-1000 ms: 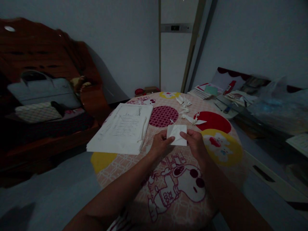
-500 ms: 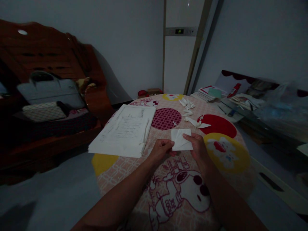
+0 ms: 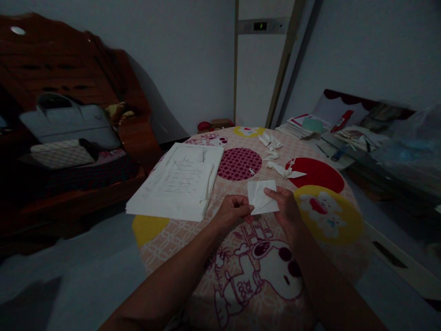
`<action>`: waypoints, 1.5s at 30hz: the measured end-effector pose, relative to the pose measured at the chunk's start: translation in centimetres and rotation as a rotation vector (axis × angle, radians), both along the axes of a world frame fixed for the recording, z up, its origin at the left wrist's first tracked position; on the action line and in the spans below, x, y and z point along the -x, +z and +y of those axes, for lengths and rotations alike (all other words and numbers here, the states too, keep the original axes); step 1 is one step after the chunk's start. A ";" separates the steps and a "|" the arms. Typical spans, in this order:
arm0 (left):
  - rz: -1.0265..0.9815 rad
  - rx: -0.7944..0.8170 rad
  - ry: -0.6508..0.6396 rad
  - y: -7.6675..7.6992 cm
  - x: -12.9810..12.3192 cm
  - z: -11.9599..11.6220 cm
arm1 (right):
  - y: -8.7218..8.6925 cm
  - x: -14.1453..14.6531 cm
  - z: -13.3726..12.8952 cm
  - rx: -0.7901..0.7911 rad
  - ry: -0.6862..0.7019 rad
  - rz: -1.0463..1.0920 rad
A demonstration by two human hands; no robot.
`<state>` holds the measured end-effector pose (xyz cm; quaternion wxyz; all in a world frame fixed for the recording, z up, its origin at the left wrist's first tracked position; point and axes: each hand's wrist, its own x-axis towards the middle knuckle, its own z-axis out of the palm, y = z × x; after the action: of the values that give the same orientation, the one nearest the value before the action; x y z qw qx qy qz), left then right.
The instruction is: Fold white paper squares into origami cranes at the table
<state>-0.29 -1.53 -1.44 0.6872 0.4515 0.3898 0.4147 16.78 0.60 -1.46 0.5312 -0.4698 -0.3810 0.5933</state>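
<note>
I'm pinching a paper (image 3: 258,196), left hand (image 3: 236,210) closed on its near-left corner, right hand (image 3: 288,208) gripping its right edge

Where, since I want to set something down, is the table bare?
Two patches look bare: the printed dog, nearer the wearer than the left hand and right hand, and the yellow circle bordered by the right hand and red circle. Crowded: the left, under the paper stack, and beyond the held paper square, where folded paper pieces lie.

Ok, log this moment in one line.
left hand: pinching white paper, lower left corner | right hand: holding its right side | paper stack: on tablecloth
</note>
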 end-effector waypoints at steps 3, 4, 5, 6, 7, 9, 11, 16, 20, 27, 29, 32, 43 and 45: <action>-0.020 0.013 0.009 0.0 -0.1 0.0 | 0.1 0.0 -0.1 0.013 -0.009 -0.040; -0.025 0.017 0.009 -0.1 -0.1 0.0 | 0.1 0.1 -0.2 0.016 -0.018 -0.033; -0.027 0.021 0.009 -0.2 -0.1 0.0 | 0.2 0.2 -0.2 0.021 -0.028 -0.013; -0.025 0.023 0.006 -0.4 0.0 0.0 | 0.2 0.2 -0.2 0.026 -0.037 0.009; -0.020 0.023 0.004 -0.5 0.0 0.0 | 0.2 0.3 -0.3 0.031 -0.049 0.023; -0.009 0.017 -0.008 -0.8 0.1 0.1 | 0.2 0.4 -0.3 0.028 -0.073 0.010; 0.010 -0.002 -0.032 -1.0 0.2 0.2 | 0.2 0.4 -0.3 0.016 -0.088 -0.019; 0.056 -0.060 -0.043 -0.8 0.2 0.2 | 0.0 0.3 -0.1 0.068 -0.097 0.040; 0.105 -0.058 -0.053 -0.2 0.3 0.2 | 0.2 0.3 -0.3 0.078 -0.094 0.039; 0.041 0.012 -0.099 -0.7 0.3 0.2 | 0.3 0.5 -0.6 0.041 -0.153 -0.044; 0.042 0.006 -0.086 -1.2 0.2 0.2 | 0.1 0.5 -0.6 0.035 -0.149 -0.045; 0.071 -0.019 -0.094 -1.7 0.5 0.3 | -0.2 0.4 -0.7 -0.003 -0.130 -0.024; -0.022 0.047 0.058 -1.4 -0.5 0.1 | -0.4 0.9 -1.5 -0.062 -0.014 -0.095; -0.028 0.081 0.142 -1.6 -0.7 0.1 | -0.3 1.1 -1.5 -0.057 0.015 -0.105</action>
<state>0.45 -1.46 -3.03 0.6790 0.3887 0.4277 0.4526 15.65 -0.90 -1.80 0.5193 -0.4820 -0.4287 0.5606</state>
